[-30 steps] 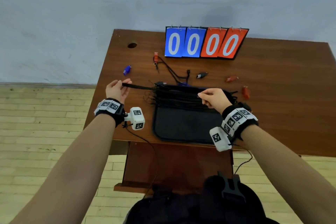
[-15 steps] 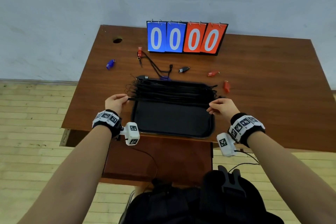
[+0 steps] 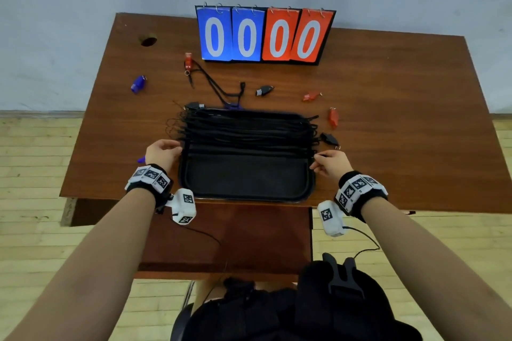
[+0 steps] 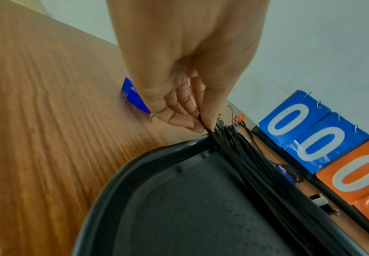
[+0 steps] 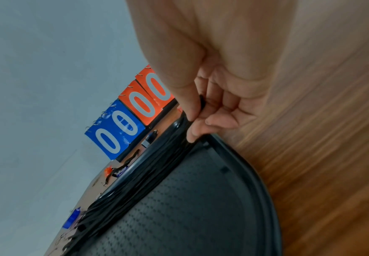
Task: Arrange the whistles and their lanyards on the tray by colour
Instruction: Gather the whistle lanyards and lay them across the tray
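Observation:
A black tray (image 3: 243,181) lies at the table's near edge, its far half covered by several black lanyards (image 3: 246,130) laid side by side. My left hand (image 3: 177,146) pinches one end of the nearest black lanyard (image 3: 246,151) at the tray's left rim (image 4: 179,147). My right hand (image 3: 315,160) pinches the other end at the right rim (image 5: 234,155). Thumb and forefinger pinch the cord in both wrist views (image 4: 203,125) (image 5: 195,119). Loose whistles lie around: blue (image 3: 138,83), red (image 3: 311,96), red (image 3: 333,117), black (image 3: 264,90), black (image 3: 329,139).
A blue and orange flip scoreboard (image 3: 264,34) stands at the table's back. A red whistle (image 3: 188,61) with a black lanyard lies in front of it. Another blue whistle (image 3: 141,159) peeks out beside my left hand. A cable hole (image 3: 148,41) is far left.
Both hands have drawn apart and toward me, bringing the stretched lanyard down onto the tray in front of the other lanyards. My head has risen, showing more of the table.

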`<state>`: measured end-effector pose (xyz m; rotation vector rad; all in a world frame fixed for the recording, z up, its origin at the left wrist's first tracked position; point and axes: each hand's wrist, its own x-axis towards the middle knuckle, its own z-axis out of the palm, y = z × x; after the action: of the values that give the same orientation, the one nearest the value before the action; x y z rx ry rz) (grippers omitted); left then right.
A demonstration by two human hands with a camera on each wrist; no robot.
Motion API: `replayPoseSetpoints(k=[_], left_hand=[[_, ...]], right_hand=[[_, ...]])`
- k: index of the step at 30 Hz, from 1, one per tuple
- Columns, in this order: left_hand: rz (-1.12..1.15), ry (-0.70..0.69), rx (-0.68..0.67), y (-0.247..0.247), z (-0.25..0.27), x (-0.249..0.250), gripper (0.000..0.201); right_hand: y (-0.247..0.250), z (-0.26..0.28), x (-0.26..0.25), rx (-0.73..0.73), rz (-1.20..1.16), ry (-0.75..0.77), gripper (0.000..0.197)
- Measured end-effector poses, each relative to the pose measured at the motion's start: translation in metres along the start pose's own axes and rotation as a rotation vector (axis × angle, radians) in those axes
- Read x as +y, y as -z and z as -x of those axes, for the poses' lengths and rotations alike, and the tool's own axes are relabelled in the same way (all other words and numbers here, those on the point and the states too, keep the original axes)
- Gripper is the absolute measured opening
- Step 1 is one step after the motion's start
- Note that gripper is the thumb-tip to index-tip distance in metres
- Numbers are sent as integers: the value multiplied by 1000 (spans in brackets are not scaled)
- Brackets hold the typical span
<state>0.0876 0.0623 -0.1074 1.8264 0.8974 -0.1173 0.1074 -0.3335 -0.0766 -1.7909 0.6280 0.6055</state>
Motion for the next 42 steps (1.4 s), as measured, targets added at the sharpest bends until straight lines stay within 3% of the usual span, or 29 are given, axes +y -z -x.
replayPoseSetpoints(k=[5,17,33,42], left_hand=[[-62,9,4,-1,-19,-8,10],[-38,-48,-24,-2,-27,-8,10],[97,-26,-9,-8,-28,-11,17],[137,-8,6,-3,-24,-10,27]], right_hand=[[-9,-13,6,44,-116,-63,15],[-13,-30,12,236,-7,6,10],[-6,-40,16,173,-128,-86,9],[-9,-41,16,180,-85,-66,21]])
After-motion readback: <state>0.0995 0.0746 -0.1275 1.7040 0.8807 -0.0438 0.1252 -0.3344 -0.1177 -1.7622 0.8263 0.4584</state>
